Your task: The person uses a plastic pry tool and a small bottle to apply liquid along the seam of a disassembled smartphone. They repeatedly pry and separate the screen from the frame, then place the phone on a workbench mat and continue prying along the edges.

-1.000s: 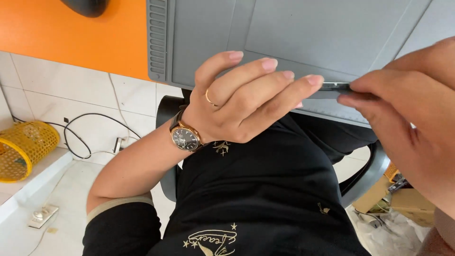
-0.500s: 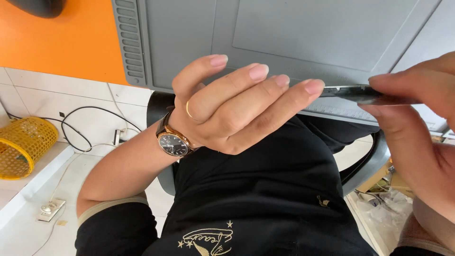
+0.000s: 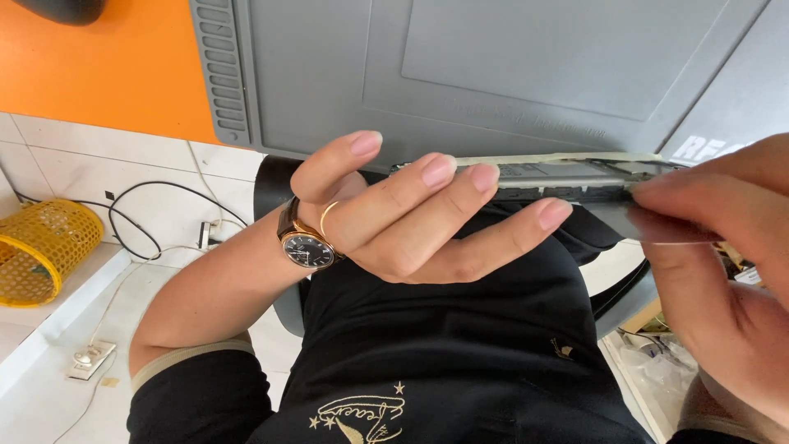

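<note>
Since the earlier frame the left hand [image 3: 419, 218] has spread wider, fingers loosely extended, its fingertips against a thin grey device [image 3: 567, 177] held edge-on at centre right. From the right edge, the right hand [image 3: 715, 255] pinches the device's end between thumb and fingers. Above lies a grey work mat [image 3: 329, 74] on an orange table [image 3: 99, 74]. At lower left, white floor tiles carry a yellow basket [image 3: 37, 251] and black cables [image 3: 156, 210].
</note>
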